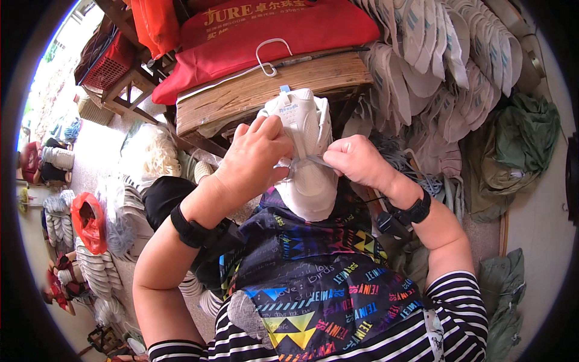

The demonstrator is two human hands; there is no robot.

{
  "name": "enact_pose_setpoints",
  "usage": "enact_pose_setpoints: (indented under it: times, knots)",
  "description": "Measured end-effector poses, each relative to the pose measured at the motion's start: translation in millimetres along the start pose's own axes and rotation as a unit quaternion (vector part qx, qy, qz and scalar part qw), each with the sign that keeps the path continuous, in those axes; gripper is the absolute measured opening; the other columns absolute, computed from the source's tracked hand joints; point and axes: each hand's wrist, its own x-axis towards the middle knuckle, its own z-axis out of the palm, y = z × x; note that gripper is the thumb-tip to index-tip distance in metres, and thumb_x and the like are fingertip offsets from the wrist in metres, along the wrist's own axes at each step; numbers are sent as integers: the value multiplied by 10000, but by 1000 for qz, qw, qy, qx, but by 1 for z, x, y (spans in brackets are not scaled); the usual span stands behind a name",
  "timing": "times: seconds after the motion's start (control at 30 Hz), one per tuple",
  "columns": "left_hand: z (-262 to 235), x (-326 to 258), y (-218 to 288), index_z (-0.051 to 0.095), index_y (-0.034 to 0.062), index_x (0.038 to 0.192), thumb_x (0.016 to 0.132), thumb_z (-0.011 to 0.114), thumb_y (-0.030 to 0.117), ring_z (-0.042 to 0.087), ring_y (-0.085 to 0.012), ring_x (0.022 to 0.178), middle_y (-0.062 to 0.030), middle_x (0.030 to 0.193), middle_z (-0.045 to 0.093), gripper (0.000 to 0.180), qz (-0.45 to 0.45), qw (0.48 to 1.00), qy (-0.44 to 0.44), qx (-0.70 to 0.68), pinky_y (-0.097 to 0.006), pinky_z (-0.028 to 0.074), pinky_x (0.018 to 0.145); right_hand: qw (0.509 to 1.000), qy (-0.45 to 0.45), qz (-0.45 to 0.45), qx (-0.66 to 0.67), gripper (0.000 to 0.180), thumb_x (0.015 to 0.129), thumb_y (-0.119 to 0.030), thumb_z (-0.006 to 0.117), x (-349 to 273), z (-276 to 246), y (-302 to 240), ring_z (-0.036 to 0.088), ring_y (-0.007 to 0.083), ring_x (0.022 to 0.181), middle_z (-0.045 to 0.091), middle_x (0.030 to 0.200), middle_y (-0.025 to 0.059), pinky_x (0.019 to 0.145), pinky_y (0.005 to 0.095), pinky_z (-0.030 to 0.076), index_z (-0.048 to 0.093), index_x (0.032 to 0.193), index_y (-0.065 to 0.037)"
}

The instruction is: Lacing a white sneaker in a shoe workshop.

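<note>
A white shoe (310, 196), its toe toward me and its tongue (292, 111) toward the wooden bench, is between my two hands above my lap. My left hand (253, 154) is closed at the shoe's left side, fingers curled and thumb by the lacing area; what lies under its fingertips is partly hidden. My right hand (359, 160) pinches a thin greyish lace (315, 158) at the shoe's right side. The lace runs across the shoe's front between the hands. A patterned dark apron (325, 271) covers my lap below the shoe.
Just beyond the shoe stands a wooden bench (241, 102) with a red bag (283, 30) and a white hook (265, 57) on it. Many white shoe parts (434, 36) hang at the right, near green cloth (528, 133). Bundles and an orange-red bag (88, 220) lie left.
</note>
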Motion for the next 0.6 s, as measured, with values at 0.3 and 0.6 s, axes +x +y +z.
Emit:
enact_pose_setpoints:
  times: [0.3,0.6]
  knots:
    - [11,0,-16,616,96,755,705,704,116,502,-284,952,-57,861,532,103,24,995,30,-88,-403,448,769,989,42,-73,-123,273,856,-207,590,0,7,-8,422,141,523,461,561,127,540,335,415,581,703,19]
    - [18,-3,1,659,78,705,748,705,116,508,-262,870,-46,814,551,74,-66,994,84,-8,-372,382,800,944,-26,-184,-274,193,873,-207,606,3,-6,-11,570,298,627,545,661,137,602,408,454,607,804,-27]
